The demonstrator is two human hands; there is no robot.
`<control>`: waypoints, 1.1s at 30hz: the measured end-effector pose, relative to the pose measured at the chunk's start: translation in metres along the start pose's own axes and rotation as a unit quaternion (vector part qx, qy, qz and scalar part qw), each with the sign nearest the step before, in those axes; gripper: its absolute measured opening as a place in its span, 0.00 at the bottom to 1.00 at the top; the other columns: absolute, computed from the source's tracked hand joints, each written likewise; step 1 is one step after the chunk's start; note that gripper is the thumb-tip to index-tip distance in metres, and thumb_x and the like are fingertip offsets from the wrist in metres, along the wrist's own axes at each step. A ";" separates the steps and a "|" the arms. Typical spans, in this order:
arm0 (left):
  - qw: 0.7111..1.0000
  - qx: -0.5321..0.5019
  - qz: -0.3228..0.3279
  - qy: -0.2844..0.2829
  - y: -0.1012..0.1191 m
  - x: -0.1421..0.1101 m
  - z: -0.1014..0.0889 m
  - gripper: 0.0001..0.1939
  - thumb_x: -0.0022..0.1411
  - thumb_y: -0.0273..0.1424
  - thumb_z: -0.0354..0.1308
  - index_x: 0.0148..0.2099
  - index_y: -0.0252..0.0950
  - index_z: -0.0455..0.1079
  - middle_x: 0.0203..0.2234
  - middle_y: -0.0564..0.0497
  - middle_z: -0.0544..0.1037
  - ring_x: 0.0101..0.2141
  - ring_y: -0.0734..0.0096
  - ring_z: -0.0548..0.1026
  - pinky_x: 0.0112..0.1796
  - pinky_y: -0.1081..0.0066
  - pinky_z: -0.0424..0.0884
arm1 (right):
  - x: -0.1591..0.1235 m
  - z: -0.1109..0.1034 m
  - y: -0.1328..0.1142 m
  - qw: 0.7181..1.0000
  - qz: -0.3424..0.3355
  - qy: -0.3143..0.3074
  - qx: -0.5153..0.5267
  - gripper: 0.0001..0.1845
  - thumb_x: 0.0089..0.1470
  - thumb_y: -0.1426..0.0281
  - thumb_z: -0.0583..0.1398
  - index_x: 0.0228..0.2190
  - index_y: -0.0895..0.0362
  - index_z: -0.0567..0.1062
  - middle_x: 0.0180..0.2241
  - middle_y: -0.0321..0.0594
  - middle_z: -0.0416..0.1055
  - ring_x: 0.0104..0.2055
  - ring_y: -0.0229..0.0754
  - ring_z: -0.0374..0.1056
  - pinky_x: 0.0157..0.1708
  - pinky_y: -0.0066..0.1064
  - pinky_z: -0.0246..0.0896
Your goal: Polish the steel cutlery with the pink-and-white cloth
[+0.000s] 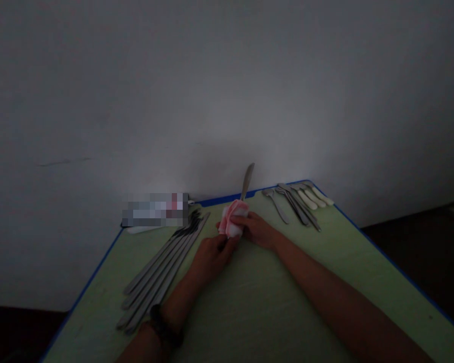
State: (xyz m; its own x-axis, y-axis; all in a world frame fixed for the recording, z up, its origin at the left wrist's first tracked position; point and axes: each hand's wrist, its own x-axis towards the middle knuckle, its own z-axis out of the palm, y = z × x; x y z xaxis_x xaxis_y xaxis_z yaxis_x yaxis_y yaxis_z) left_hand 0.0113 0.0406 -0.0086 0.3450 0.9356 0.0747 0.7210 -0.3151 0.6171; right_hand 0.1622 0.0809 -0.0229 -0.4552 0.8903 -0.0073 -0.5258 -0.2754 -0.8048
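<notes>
A table knife [247, 180] is held above the table with its blade pointing up and away from me. Wrapped around its lower part is a pink and white cloth [234, 227], which hides the handle for the most part. My right hand [258, 229] is closed on the cloth, thumb across its front. Just below, my left hand [212, 256] is closed at the bottom end of the knife, its fingertips partly hidden by the cloth. Left of my left hand lies a row of long-handled metal cutlery [157, 267], with fork heads at the far end.
On the right of the green, blue-edged table [257, 307] lie a spoon [276, 205], several dark metal pieces of cutlery [298, 206] and several white-handled pieces [308, 196]. A blurred-out packet [155, 210] rests at the back left. A plain wall [227, 101] stands right behind.
</notes>
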 end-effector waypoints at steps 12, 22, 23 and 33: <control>1.000 0.002 0.000 -0.017 0.004 0.000 -0.001 0.26 0.63 0.45 0.46 0.18 0.36 0.64 0.12 0.53 0.69 0.17 0.73 0.68 0.21 0.74 0.56 | -0.001 0.001 0.001 1.000 -0.003 0.012 -0.003 0.12 0.44 0.67 0.64 0.31 0.63 0.77 0.31 0.44 0.77 0.34 0.42 0.72 0.47 0.38 0.61; 1.000 -0.009 0.013 -0.020 0.002 0.000 -0.001 0.26 0.64 0.45 0.45 0.19 0.35 0.64 0.13 0.55 0.68 0.18 0.75 0.67 0.21 0.76 0.57 | -0.001 0.000 0.001 1.000 -0.013 0.015 -0.013 0.15 0.44 0.63 0.64 0.31 0.62 0.76 0.31 0.44 0.77 0.35 0.43 0.72 0.45 0.36 0.61; 1.000 -0.009 0.016 -0.019 0.002 0.000 -0.001 0.25 0.64 0.45 0.46 0.20 0.35 0.64 0.13 0.55 0.69 0.18 0.75 0.67 0.21 0.76 0.57 | 0.000 0.000 0.001 1.000 -0.019 0.017 -0.006 0.15 0.44 0.63 0.64 0.31 0.62 0.76 0.30 0.43 0.77 0.35 0.43 0.72 0.45 0.37 0.62; 0.998 -0.007 0.058 -0.030 0.000 0.000 -0.001 0.19 0.63 0.40 0.47 0.25 0.35 0.64 0.16 0.56 0.66 0.20 0.75 0.64 0.22 0.76 0.56 | 0.007 -0.001 0.003 0.991 -0.080 0.093 0.051 0.15 0.46 0.62 0.63 0.31 0.61 0.75 0.28 0.43 0.77 0.31 0.44 0.73 0.40 0.38 0.66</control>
State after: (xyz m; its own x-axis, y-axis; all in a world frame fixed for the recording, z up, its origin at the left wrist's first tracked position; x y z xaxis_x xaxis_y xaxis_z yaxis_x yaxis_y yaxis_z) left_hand 0.0105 0.0404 -0.0074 0.4611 0.8819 0.0986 0.6666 -0.4176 0.6175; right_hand 0.1584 0.0865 -0.0260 -0.2245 0.9745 -0.0014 -0.6549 -0.1519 -0.7403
